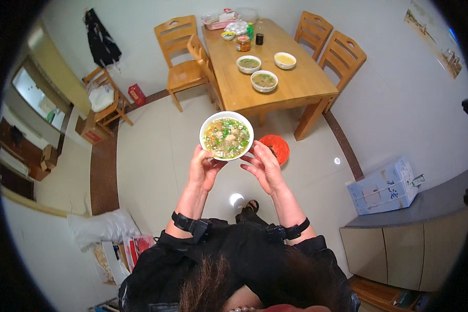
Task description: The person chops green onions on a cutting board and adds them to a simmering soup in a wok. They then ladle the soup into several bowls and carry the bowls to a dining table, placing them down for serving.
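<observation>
Above the floor, in front of the table, I hold a white bowl (227, 113) of soup (226, 136) with chopped greens and pale lumps in it. My left hand (203, 169) grips it at the lower left, thumb at the rim and fingers curled beneath. At the lower right, my right hand (265, 169) supports the edge with bent, slightly spread fingers. Some fingertips are hidden under the bowl. Three more filled white bowls stand on the wooden table (291, 86): a near one (265, 90), a greenish one (248, 71) and a yellow one (285, 68).
Wooden chairs (184, 75) flank the table. Farther back on it are a jar (243, 43), a dark bottle (259, 39) and a small bowl (228, 36). A red basin (278, 148) sits on the floor beyond my right hand. A carton (384, 187) rests on the right cabinet (405, 249).
</observation>
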The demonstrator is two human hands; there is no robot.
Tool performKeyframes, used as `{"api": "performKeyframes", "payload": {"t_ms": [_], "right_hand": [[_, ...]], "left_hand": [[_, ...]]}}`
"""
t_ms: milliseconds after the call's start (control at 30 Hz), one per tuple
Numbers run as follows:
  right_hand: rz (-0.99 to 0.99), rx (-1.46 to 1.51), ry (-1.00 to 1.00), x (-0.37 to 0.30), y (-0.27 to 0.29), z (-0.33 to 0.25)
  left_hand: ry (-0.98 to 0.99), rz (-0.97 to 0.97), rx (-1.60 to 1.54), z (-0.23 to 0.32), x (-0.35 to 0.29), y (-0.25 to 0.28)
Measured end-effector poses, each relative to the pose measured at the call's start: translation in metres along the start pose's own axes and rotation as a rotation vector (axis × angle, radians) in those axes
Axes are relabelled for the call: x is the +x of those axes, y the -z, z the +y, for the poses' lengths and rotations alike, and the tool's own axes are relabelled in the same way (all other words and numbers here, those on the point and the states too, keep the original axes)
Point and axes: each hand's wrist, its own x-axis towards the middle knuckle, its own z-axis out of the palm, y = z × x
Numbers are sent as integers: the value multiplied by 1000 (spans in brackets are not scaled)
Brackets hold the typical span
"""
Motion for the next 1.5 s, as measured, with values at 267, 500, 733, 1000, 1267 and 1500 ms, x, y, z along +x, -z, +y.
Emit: {"api": "performKeyframes", "payload": {"t_ms": [267, 500, 733, 1000, 1267, 1500], "right_hand": [[114, -71, 55, 118, 49, -93], [205, -82, 125, 186, 103, -158], [381, -109, 115, 242, 162, -211], [462, -239, -11, 316, 271, -253], [439, -272, -193, 391, 387, -285], [342, -283, -302, 437, 438, -297]], "left_hand": [[79, -131, -34, -27, 155, -75], [234, -240, -67, -66, 269, -139], [360, -191, 33, -110, 349, -191], [402, -42, 10, -199, 436, -222], [371, 185, 33, -277, 493, -266], [341, 292, 70, -312, 528, -271]]}}
